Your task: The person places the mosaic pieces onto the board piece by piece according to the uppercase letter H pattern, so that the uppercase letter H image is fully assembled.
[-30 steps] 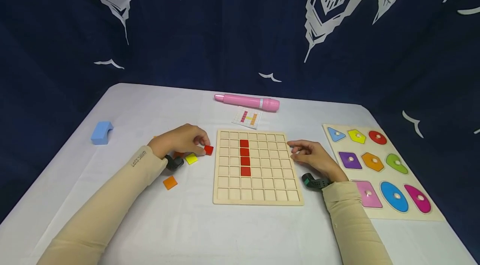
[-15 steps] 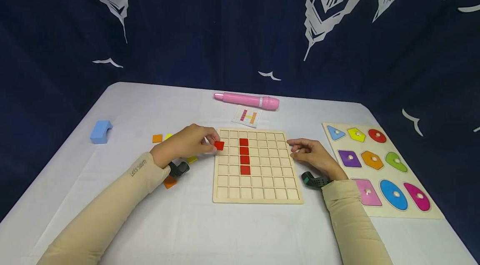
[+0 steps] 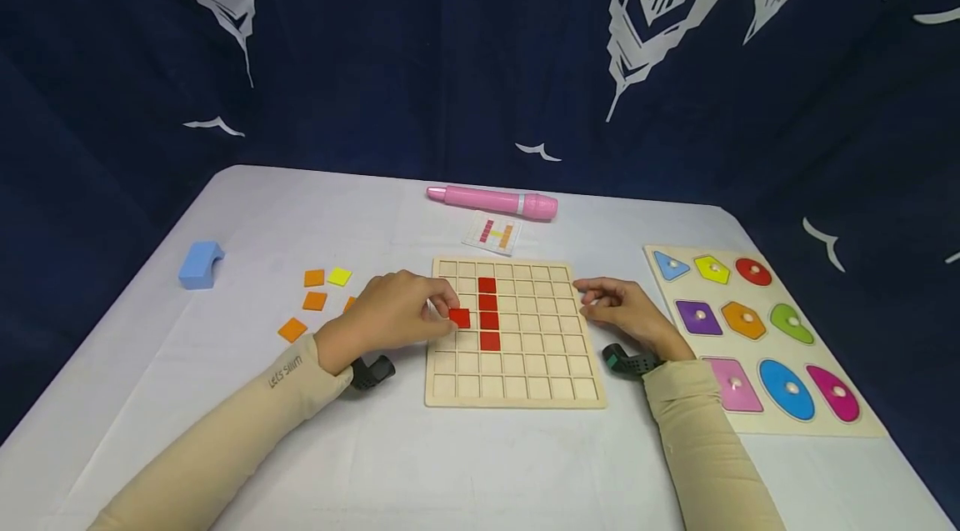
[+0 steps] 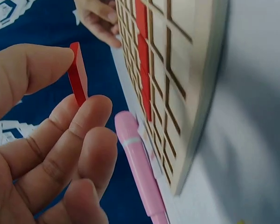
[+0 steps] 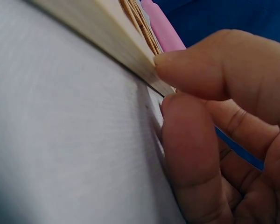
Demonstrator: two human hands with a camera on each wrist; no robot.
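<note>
My left hand (image 3: 397, 313) pinches a red square tile (image 3: 460, 318) between thumb and fingers, over the left columns of the wooden grid board (image 3: 516, 408). In the left wrist view that held tile (image 4: 76, 74) is seen edge-on, apart from the board. Several red tiles (image 3: 488, 303) form a column in the board's third column. My right hand (image 3: 633, 318) rests at the board's right edge, fingers loosely bent. In the right wrist view its thumb (image 5: 191, 70) touches the side of the board (image 5: 126, 51), with a fingertip close beside it; neither wraps round the board.
Orange tiles (image 3: 315, 301) and a yellow tile (image 3: 340, 276) lie left of the board, partly behind the left hand. A pattern card (image 3: 492, 233) and pink pen-shaped object (image 3: 491, 200) lie beyond it. A blue block (image 3: 200, 265) stands far left, a knobbed shape puzzle (image 3: 780, 368) right.
My left hand has carried the red tile rightward from the board's left side to above its left columns, then nearer to me. More loose tiles are uncovered. The right hand stays put.
</note>
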